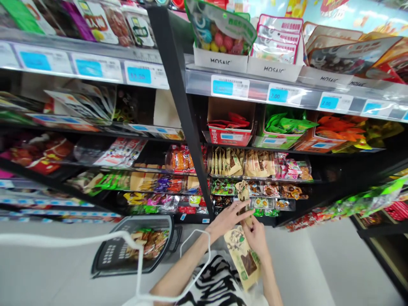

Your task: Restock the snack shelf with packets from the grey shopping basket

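Kraft-brown flat packets (242, 258) between bare left (234, 216) and right hands (254, 231).

Grey plastic shopping basket (110, 253), one. Held tan paper packets (237, 250), two. Open-topped cardboard snack cartons, right bay: red carton (216, 135), one; green carton (277, 143), one; orange carton (307, 142), one.

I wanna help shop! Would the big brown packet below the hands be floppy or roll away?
The big brown packet looks like a thin pouch, so it would probably bend a bit. Its flat shape means it likely wouldn't roll.
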The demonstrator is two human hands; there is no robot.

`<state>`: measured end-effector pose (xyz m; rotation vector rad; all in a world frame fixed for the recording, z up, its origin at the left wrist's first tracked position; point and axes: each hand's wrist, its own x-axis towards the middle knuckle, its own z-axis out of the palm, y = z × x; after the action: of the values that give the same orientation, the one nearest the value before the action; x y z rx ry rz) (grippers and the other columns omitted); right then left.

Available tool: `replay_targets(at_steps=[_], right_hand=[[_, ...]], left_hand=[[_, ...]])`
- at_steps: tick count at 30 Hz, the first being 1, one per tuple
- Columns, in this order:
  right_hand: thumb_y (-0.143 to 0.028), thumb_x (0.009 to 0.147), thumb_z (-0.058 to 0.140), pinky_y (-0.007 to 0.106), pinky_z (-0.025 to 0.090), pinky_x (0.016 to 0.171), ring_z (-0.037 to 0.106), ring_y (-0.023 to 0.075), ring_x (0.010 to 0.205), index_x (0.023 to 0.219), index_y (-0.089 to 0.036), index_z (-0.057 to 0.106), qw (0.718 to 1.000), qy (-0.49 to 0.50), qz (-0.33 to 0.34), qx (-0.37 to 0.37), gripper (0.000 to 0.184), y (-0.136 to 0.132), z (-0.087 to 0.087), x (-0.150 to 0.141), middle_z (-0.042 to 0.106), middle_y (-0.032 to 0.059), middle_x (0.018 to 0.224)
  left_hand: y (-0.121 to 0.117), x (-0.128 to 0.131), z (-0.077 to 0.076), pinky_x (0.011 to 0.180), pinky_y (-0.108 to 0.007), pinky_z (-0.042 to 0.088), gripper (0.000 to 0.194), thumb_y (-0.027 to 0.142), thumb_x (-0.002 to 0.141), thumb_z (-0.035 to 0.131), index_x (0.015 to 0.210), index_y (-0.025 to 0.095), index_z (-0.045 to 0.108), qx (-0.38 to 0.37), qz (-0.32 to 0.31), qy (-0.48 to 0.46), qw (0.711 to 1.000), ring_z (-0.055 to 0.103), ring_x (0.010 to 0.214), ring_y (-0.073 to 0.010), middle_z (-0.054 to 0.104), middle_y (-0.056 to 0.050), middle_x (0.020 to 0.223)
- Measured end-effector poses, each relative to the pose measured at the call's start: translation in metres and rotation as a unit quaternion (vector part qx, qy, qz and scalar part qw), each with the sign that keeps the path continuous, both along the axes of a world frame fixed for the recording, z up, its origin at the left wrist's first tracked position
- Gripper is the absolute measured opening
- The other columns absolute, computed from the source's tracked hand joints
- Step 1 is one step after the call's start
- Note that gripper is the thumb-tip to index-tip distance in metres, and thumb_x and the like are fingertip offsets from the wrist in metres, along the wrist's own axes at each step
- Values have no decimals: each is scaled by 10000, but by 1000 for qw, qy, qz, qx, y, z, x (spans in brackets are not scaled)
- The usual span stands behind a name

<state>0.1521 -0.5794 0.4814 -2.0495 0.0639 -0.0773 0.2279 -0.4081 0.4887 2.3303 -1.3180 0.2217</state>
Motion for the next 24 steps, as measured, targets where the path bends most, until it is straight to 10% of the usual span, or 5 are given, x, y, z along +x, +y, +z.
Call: replay_targets(at_steps=[5,13,24], right_hand=[[-375,970,497,222,248,523,281,95,490,751,-220,461,998,-36,23,-39,271,8,7,16,302,-95,535],[-261,982,440,245,323,631,543,180,622,882,-234,590,972,-30,131,-193,182,12,11,17,558,-12,630],[-537,952,570,240,241,534,260,110,510,859,-183,677,1000,-12,18,3,382,16,-28,-2,267,-90,527]], left_hand=[[0,15,0,1053,-408,554,576,78,978,411,1508,302,442,-255,53,139,955,537,1344,-238,461,-133,1496],[-2,28,-3,512,-245,507,316,480,871,643,930,224,466,-384,227,489,749,601,613,-142,537,49,753],[20,69,27,594,-227,349,142,272,877,525,789,230,422,-366,292,270,841,464,577,-115,407,74,631]])
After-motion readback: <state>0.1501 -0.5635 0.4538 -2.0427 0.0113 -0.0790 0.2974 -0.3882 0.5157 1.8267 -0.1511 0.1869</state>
